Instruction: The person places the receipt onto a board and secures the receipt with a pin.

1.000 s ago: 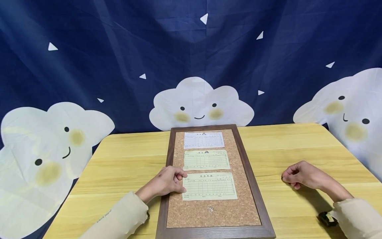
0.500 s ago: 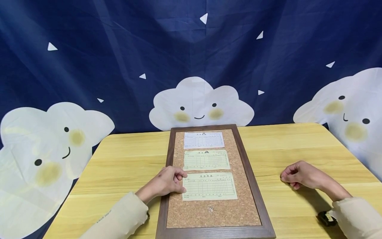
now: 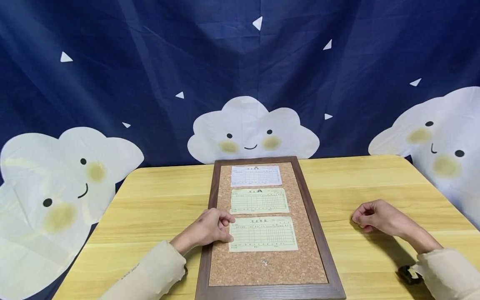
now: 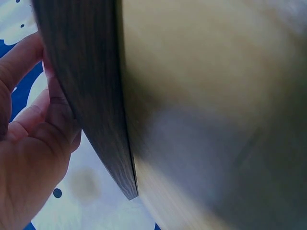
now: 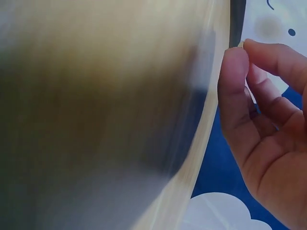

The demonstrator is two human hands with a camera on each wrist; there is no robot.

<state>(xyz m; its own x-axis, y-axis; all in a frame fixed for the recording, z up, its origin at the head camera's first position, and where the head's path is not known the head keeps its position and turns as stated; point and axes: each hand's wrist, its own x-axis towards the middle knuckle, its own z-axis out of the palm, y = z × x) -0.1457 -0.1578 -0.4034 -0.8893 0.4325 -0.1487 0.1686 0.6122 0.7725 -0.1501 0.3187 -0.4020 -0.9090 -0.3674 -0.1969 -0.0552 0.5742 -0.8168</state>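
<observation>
A brown-framed cork board (image 3: 240, 271) lies on the table, with three printed receipt slips in a column. The top slip (image 3: 256, 176) is white-blue; the middle slip (image 3: 258, 201) and the bottom slip (image 3: 262, 235) are pale green. My left hand (image 3: 205, 228) reaches over the frame's left side, its index finger and thumb touching the bottom slip's left edge at two separate spots. Right of the board, my right hand (image 3: 380, 218) is above the table with thumb and index finger pinched together. Between those fingertips a tiny yellowish tip, perhaps a thumbtack (image 5: 241, 44), barely shows.
A small dark tack (image 3: 256, 168) sits on the top slip and another tack (image 3: 259, 191) on the middle slip. A small shiny thing (image 3: 264, 262) lies on the cork below the bottom slip. Behind the wooden table (image 3: 161, 200) hangs a dark blue cloud-patterned cloth (image 3: 240, 50).
My right hand has turned slightly, and its fingertips have shifted a little to the left. The left hand, the slips and the board have stayed where they were.
</observation>
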